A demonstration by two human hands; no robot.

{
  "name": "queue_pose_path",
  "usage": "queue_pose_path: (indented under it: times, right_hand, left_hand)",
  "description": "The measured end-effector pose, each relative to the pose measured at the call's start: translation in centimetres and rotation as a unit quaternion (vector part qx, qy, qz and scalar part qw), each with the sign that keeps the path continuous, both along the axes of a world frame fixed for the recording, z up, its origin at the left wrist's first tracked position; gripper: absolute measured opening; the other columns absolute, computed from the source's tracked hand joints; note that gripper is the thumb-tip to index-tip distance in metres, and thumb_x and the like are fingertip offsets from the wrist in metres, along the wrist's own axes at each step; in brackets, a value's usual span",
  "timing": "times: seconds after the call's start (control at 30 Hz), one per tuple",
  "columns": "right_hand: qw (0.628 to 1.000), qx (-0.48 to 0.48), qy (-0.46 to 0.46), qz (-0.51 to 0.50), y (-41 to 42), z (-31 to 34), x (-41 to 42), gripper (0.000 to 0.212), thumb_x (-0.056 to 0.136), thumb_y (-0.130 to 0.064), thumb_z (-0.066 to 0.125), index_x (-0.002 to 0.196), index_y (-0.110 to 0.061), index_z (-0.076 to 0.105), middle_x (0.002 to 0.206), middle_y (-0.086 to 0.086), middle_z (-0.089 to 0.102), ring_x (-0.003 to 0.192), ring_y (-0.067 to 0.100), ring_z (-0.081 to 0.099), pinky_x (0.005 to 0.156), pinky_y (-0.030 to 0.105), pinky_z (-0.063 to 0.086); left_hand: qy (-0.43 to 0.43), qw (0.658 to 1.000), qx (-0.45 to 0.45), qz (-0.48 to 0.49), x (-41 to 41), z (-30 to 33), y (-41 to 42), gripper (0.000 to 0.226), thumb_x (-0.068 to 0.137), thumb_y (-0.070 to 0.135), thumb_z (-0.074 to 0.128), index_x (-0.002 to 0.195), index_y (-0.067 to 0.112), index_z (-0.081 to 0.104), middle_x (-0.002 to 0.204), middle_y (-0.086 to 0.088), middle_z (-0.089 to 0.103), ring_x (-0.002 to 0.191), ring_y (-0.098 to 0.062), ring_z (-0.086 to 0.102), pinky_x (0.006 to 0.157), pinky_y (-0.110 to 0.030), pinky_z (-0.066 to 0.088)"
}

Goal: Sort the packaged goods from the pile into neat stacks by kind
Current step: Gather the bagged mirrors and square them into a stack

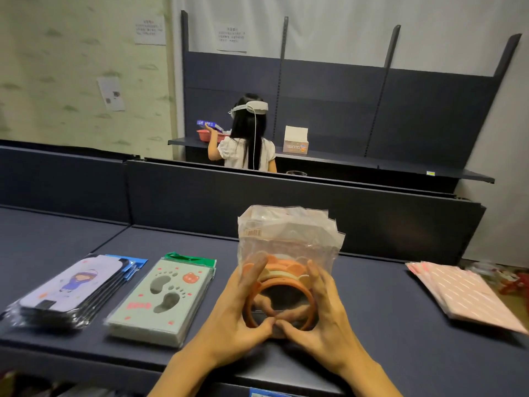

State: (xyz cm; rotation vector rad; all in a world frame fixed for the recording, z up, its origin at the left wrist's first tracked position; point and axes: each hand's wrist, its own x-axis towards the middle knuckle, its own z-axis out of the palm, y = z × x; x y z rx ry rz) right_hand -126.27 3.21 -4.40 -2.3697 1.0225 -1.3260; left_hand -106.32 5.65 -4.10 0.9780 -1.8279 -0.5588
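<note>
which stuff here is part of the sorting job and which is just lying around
Part of the job:
- clear bags with orange rings, gripped by left hand and right hand
- purple cartoon packs, stacked
- green footprint packs, stacked
- pink striped packs, stacked

Just lying about:
- white carton on the far shelf
- red basket
- wall notices

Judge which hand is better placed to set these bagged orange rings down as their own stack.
Neither clearly: left hand and right hand share the bagged orange rings; probably both lower together.

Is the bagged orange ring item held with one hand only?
No: the left hand and right hand both clasp the bagged orange ring item.
</note>
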Motion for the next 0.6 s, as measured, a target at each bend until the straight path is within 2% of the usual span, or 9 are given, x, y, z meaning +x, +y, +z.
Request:
queue_pose_path:
  times: [0.13, 0.23, 0.27, 0.33, 0.43, 0.53, 0.6]
  right_hand:
    - [1.0, 0.006, -0.008, 0.011, -0.1, -0.2, 0.2, 0.099, 0.074, -0.049, 0.074, 0.147, -0.045, 0.008, 0.144, -0.002, 0.024, 0.125, -0.009, 0.039, 0.088, 0.005, 0.043]
    - [0.999, 0.028, -0.015, 0.026, 0.2, -0.1, 0.2, 0.102, 0.074, -0.04, 0.078, 0.146, -0.049, 0.006, 0.141, -0.002, 0.024, 0.103, -0.008, 0.059, 0.079, 0.011, 0.052]
    - [0.999, 0.032, -0.018, 0.028, 0.2, 0.0, 0.3, 0.105, 0.073, -0.033, 0.08, 0.146, -0.048, 0.006, 0.14, -0.001, 0.025, 0.099, -0.009, 0.061, 0.078, 0.011, 0.052]
    - [1.0, 0.021, -0.01, 0.01, 0.2, 0.1, 0.3, 0.108, 0.072, -0.027, 0.082, 0.146, -0.047, 0.005, 0.136, -0.001, 0.028, 0.11, -0.014, 0.051, 0.082, 0.004, 0.046]
    - [1.0, 0.012, -0.001, -0.015, 0.4, 0.4, 0.4, 0.107, 0.071, -0.038, 0.079, 0.146, -0.051, 0.003, 0.133, 0.0, 0.031, 0.124, -0.011, 0.037, 0.091, 0.002, 0.038]
    - [1.0, 0.018, 0.0, -0.024, 0.4, 0.5, 0.6, 0.11, 0.07, -0.03, 0.082, 0.147, -0.046, 0.004, 0.131, 0.005, 0.032, 0.122, -0.014, 0.036, 0.089, 0.0, 0.037]
    - [1.0, 0.018, -0.001, -0.017, 0.6, 0.9, 0.8, 0.111, 0.07, -0.023, 0.083, 0.146, -0.043, 0.005, 0.129, 0.005, 0.033, 0.119, -0.017, 0.037, 0.084, -0.001, 0.039]
  left_hand:
    - [-0.001, 1.0, 0.005, 0.006, 0.1, -0.2, 0.1, 0.094, 0.082, 0.015, 0.07, 0.142, 0.055, 0.011, 0.142, 0.018, 0.029, 0.124, 0.006, 0.041, 0.099, -0.008, 0.035]
    - [-0.004, 1.0, 0.005, 0.004, 0.1, -0.2, 0.0, 0.093, 0.082, 0.016, 0.069, 0.144, 0.053, 0.01, 0.141, 0.016, 0.029, 0.128, 0.002, 0.038, 0.103, -0.012, 0.036]
    - [-0.004, 1.0, 0.004, 0.004, 0.2, -0.2, 0.0, 0.093, 0.082, 0.016, 0.069, 0.144, 0.053, 0.01, 0.14, 0.015, 0.029, 0.128, 0.002, 0.038, 0.102, -0.011, 0.035]
    - [0.001, 1.0, -0.002, 0.003, 0.2, -0.2, 0.0, 0.092, 0.082, 0.014, 0.069, 0.143, 0.052, 0.012, 0.139, 0.011, 0.03, 0.124, 0.003, 0.041, 0.098, -0.008, 0.036]
    - [0.002, 1.0, -0.011, 0.0, 0.1, -0.1, -0.1, 0.091, 0.081, 0.016, 0.069, 0.145, 0.047, 0.013, 0.14, 0.007, 0.032, 0.128, 0.0, 0.039, 0.1, -0.009, 0.034]
    - [-0.004, 1.0, -0.011, -0.003, 0.3, 0.1, -0.2, 0.091, 0.081, 0.015, 0.069, 0.144, 0.048, 0.014, 0.14, 0.008, 0.032, 0.126, 0.006, 0.038, 0.098, -0.006, 0.034]
    - [-0.01, 1.0, -0.011, -0.005, 0.6, 0.4, -0.3, 0.091, 0.08, 0.018, 0.07, 0.143, 0.05, 0.013, 0.138, 0.008, 0.034, 0.122, 0.003, 0.042, 0.097, -0.011, 0.039]
